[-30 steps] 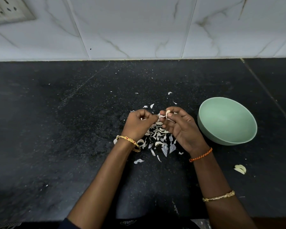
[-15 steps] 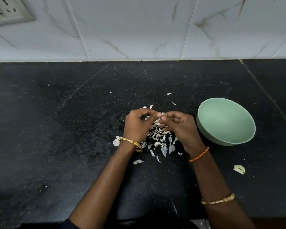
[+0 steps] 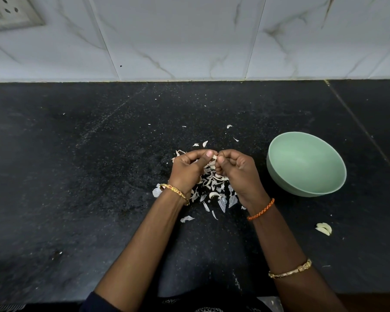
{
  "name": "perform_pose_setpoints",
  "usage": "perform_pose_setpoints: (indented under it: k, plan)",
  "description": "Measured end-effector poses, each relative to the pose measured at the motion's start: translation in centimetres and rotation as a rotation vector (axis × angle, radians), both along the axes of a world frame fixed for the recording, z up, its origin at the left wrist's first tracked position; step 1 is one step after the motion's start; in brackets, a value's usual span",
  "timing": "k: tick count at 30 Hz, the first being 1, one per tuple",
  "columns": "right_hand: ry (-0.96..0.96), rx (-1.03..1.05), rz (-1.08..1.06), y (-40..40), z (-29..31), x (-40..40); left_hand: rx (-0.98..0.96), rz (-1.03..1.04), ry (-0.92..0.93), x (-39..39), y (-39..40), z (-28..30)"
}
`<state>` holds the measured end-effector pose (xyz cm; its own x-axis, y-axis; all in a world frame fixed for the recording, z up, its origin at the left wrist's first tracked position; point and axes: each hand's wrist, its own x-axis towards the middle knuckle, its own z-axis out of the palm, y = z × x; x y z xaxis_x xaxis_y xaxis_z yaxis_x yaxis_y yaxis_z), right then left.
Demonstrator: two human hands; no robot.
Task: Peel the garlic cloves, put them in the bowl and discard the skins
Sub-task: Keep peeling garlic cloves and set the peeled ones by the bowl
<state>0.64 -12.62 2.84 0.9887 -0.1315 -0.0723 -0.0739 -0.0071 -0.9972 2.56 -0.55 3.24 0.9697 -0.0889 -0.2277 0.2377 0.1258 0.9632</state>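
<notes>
Mid-peel here: both hands are up over the skin pile [image 3: 212, 183] in the middle of the black bench [image 3: 77, 176], and I've got one garlic clove [image 3: 214, 157] pinched between them. My left hand [image 3: 189, 170] has its fingers curled in with the thumb pressed right against the clove, and my right hand [image 3: 236, 170] is bunched up the same way, fingers clamped on the other end. You can only see a pale sliver of the clove between my fingertips, so I honestly can't tell how much skin is left on it. The green bowl [image 3: 279, 174] sits just to the right of my right hand, tipped a bit toward me, and as far as I can see inside there's nothing in it yet. A couple of pale pieces [image 3: 324, 228] are lying on their own nearer the bench edge on the right, well apart from the pile; they look like cloves, but peeled or not I can't say. So I reckon we're early on. Next bit needs a nail under the loose edge to strip the skin off, let that drop onto the pile, then a short reach right to drop the bare clove in the bowl. Skins get swept up after.
</notes>
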Motion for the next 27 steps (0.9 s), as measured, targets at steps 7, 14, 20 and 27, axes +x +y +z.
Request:
perform_pose_setpoints:
  k: [7, 14, 20, 27]
  plan:
    - [-0.097, -0.414, -0.108, 1.6, -0.8, -0.6, 0.478, 0.212, -0.531, -0.5, -1.1, -1.2]
    - [-0.320, -0.629, -0.200, 2.2, -1.8, -0.7, 0.231, 0.226, -0.286, -0.8, -1.7, -0.5]
    - [-0.484, -0.874, -0.256, 2.1, -2.4, -0.1, 0.034, 0.233, 0.067, -0.4, -1.8, 0.1]
    - [-0.277, -0.435, -0.196, 2.7, -2.7, -0.1, -0.308, 0.139, 0.242, -0.8, -1.7, 0.7]
